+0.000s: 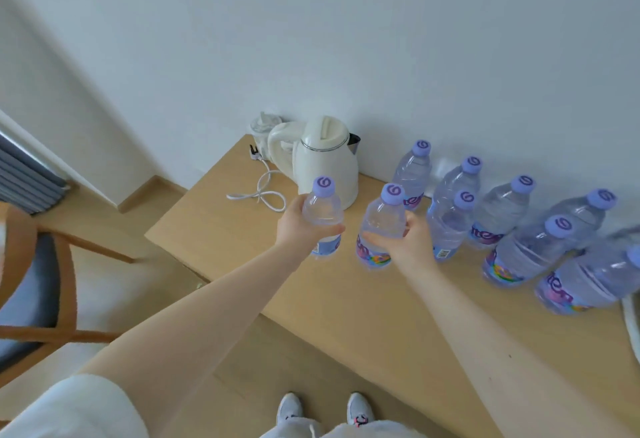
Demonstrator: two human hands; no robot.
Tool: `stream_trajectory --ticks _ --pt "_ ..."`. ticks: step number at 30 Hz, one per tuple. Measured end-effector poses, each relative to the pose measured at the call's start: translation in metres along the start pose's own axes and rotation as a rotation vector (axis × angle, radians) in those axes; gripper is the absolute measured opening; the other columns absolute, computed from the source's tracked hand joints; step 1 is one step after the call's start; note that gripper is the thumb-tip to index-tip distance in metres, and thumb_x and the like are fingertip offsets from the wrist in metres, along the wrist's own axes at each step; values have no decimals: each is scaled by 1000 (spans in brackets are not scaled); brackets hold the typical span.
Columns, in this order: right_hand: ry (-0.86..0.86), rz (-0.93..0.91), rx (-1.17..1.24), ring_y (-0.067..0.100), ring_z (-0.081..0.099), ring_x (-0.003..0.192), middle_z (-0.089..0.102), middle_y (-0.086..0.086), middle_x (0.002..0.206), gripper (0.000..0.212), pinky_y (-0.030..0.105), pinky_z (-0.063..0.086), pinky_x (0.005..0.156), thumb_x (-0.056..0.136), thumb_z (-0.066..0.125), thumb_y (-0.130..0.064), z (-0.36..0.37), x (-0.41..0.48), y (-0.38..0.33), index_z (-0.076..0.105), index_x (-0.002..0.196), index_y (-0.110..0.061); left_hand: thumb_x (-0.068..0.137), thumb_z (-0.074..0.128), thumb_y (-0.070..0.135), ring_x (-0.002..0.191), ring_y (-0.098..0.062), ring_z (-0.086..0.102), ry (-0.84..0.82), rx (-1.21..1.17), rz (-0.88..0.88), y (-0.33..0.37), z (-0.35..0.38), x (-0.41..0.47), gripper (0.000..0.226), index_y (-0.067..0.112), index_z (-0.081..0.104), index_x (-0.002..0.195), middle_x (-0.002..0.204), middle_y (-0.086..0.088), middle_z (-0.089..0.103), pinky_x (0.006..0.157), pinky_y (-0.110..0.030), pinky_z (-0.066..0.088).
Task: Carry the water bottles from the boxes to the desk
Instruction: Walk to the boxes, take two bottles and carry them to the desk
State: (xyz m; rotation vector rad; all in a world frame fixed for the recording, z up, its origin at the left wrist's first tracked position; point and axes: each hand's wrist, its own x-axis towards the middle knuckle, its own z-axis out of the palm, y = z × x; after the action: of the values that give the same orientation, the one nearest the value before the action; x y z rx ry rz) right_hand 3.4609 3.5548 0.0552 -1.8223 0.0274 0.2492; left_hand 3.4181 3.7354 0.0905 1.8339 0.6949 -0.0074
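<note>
My left hand (299,221) grips a clear water bottle with a purple cap (322,210) upright over the wooden desk (346,299), just in front of the kettle. My right hand (414,241) grips a second such bottle (381,226) beside it, its base low over or on the desk. Several more purple-capped bottles (502,210) stand in rows on the desk to the right, along the wall. No boxes are in view.
A cream electric kettle (323,157) stands at the desk's back left with its white cord and plug (261,188) lying beside it. A small white container (261,129) sits behind. A wooden chair with blue cushion (31,285) is at the left. My shoes (325,410) are below.
</note>
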Motion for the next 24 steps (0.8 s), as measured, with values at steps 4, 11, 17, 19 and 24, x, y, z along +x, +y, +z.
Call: stream_trajectory --ticks 4,11,17,19,24 --pt "93 36 -63 17 69 86 72 6 92 40 31 53 76 59 89 -11 9 11 3 71 95 -12 61 88 19 107 -20 59 -115 27 49 1 3 32 66 22 56 118 118 -1 60 84 -35 51" --pt "325 150 -140 25 65 93 66 12 101 64 40 55 81 40 79 -45 28 20 6 67 95 -17 70 84 14 100 -18 59 -319 17 119 5 6 73 48 31 55 104 96 14 60 83 -33 51" --pt "381 205 -138 24 63 100 62 10 111 80 45 53 89 38 79 -52 32 20 22 64 109 -18 69 84 10 99 -18 57 -399 41 107 -1 16 81 53 29 53 109 93 17 55 87 -33 49" --pt "414 211 -128 25 61 104 59 10 114 80 46 51 92 40 79 -48 34 18 18 63 111 -16 67 84 10 102 -19 59 -406 54 110 -8 19 82 58 26 56 115 95 16 58 88 -34 50" --pt "421 196 -111 27 57 110 59 11 116 76 46 48 96 46 85 -39 35 18 22 61 114 -14 68 84 12 98 -18 60 -401 71 113 -9 26 83 52 26 54 108 93 18 58 86 -33 50"
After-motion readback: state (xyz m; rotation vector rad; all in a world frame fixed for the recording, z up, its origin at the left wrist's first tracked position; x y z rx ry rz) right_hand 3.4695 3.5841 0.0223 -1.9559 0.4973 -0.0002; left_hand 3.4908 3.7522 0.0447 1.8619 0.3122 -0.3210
